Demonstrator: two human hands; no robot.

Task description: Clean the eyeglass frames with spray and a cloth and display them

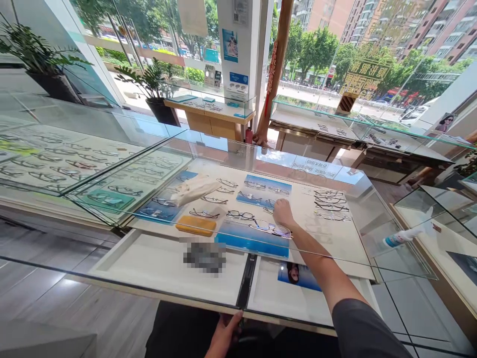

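Observation:
My right hand (283, 213) reaches inside the glass display case, its fingers closed at the right end of a pair of eyeglasses (269, 204) on a blue card (244, 201). Its fingertips are partly hidden. Two pairs lie on the card's upper half, and another sits to the left. Just below, dark round eyeglasses (240, 215) and thin-rimmed eyeglasses (270, 228) lie by a larger blue card (249, 241). Low in the view, my left hand (225, 330) grips the front edge of the pulled-out drawer (149, 263), thumb on top, beside a dark divider (246, 278).
A yellow glasses case (196, 225) and a pale cloth-like item (196, 190) lie to the left. Stacked eyeglasses (331, 201) are at the right. The glass top's front edge (316, 256) crosses above my right forearm. A white bottle (404, 236) stands farther right.

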